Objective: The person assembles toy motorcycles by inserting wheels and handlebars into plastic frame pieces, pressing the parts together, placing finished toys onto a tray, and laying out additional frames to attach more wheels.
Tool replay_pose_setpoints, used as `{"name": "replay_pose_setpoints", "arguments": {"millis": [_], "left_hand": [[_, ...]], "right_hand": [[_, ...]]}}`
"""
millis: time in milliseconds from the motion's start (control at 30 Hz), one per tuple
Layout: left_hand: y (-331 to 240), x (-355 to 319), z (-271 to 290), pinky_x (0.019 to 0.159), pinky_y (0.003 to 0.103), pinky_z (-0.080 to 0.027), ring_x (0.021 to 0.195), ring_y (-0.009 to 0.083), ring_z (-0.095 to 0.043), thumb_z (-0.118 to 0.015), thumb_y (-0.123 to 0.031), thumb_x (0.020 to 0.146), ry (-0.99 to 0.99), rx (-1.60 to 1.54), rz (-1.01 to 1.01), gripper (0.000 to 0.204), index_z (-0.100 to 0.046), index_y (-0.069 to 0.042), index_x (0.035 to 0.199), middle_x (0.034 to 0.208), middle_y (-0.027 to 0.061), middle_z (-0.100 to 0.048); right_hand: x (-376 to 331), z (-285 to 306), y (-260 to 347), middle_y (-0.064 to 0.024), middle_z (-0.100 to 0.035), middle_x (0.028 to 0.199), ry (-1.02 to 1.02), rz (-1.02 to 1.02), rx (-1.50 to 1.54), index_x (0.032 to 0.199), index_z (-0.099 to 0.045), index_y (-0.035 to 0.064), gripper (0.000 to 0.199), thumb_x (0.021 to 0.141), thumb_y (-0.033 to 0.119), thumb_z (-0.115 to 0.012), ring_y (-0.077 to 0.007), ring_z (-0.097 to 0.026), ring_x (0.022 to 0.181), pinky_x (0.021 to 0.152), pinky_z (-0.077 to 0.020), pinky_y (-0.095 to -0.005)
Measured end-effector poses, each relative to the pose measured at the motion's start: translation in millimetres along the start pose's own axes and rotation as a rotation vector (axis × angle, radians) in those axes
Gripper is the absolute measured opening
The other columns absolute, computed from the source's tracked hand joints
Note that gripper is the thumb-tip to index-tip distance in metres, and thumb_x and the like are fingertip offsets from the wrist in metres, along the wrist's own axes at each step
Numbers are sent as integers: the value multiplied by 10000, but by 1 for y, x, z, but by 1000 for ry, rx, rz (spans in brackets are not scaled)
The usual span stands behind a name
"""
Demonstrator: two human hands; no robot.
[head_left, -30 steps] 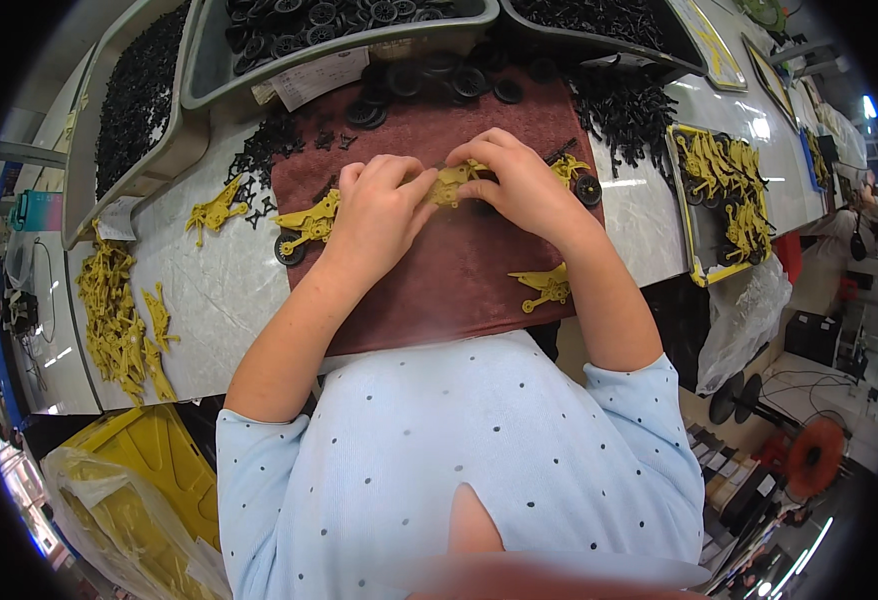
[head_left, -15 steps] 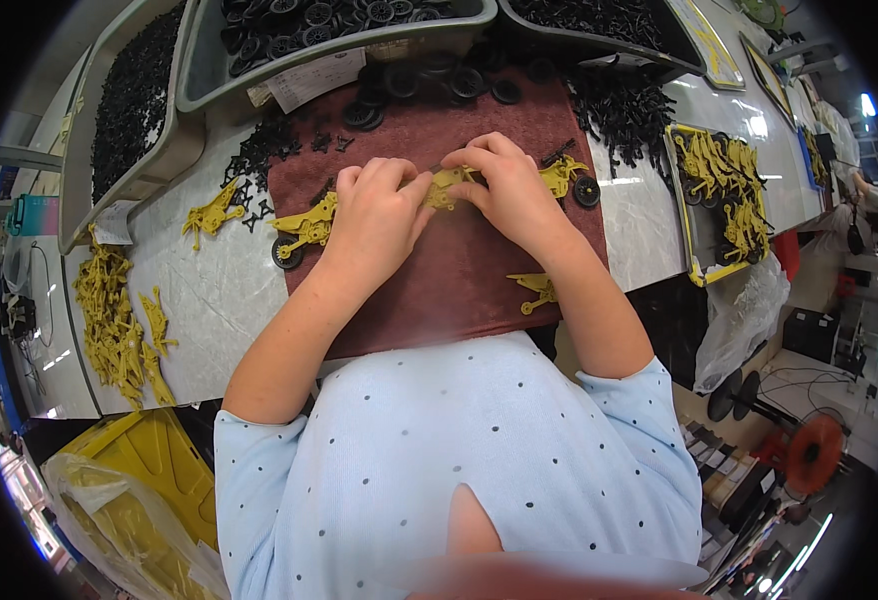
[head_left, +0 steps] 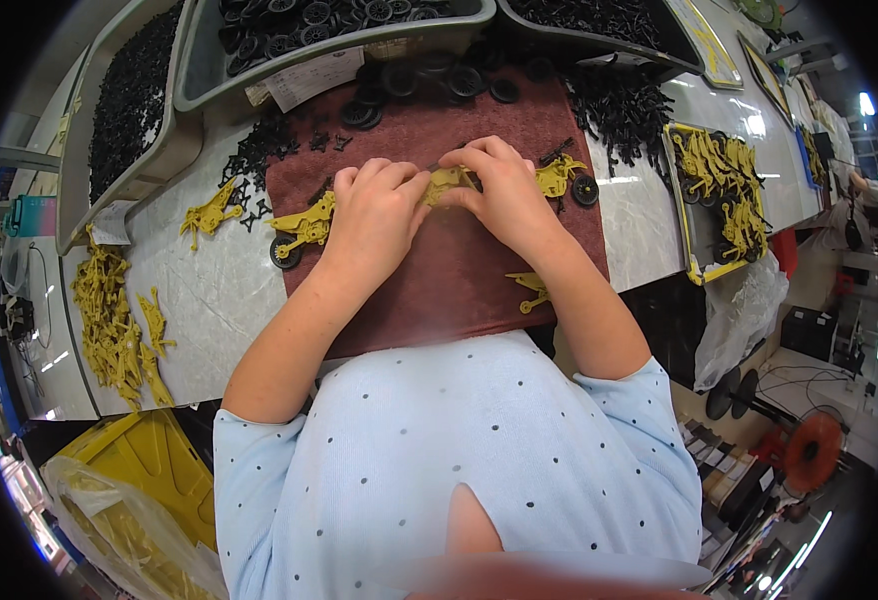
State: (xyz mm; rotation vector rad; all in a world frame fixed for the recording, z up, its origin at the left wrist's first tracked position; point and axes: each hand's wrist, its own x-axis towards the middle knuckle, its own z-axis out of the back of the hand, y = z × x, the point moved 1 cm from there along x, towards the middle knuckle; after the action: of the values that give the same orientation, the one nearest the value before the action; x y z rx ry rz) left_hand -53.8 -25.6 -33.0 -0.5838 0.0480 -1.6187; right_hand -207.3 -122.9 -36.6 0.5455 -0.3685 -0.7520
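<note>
Over a dark red cloth (head_left: 429, 290), my left hand (head_left: 379, 205) and my right hand (head_left: 499, 190) pinch a yellow plastic toy motorcycle frame (head_left: 447, 183) between them. My fingers cover parts of it. Beside my left hand lies a yellow frame with a black wheel (head_left: 304, 228). Another yellow frame (head_left: 557, 175), also with a black wheel (head_left: 585, 190), lies just past my right hand. One more yellow frame (head_left: 530, 290) rests near the cloth's front edge, partly behind my right forearm.
Bins of black wheels (head_left: 314, 35) and small black parts (head_left: 129, 110) stand along the back. Loose black parts (head_left: 614, 110) lie at the cloth's far right. Yellow frames are piled on the left (head_left: 109, 310). A yellow-rimmed tray (head_left: 694, 265) on the right holds frames with wheels.
My right hand has shifted slightly, and the held yellow frame has tilted a little between my fingers. The rest stays almost the same.
</note>
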Motion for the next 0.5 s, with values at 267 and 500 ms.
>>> {"name": "replay_pose_setpoints", "arguments": {"millis": [267, 500], "left_hand": [[-2, 0, -5, 847, 391, -380, 942, 215, -590, -729, -105, 729, -38, -8, 17, 279, -673, -61, 998, 969, 44, -658], [-11, 5, -6, 829, 385, -412, 919, 229, -628, -730, -103, 725, 49, 63, 93, 266, -696, -38, 981, 979, 71, -691]], "right_hand": [[1, 0, 8, -81, -620, 1066, 17, -78, -130, 1105, -625, 121, 428, 732, 263, -781, -273, -577, 1036, 897, -412, -402], [16, 1, 3, -153, -646, 1064, 119, -237, -36, 1095, -577, 47, 527, 711, 320, -812, -349, -584, 1050, 875, -425, -467]]}}
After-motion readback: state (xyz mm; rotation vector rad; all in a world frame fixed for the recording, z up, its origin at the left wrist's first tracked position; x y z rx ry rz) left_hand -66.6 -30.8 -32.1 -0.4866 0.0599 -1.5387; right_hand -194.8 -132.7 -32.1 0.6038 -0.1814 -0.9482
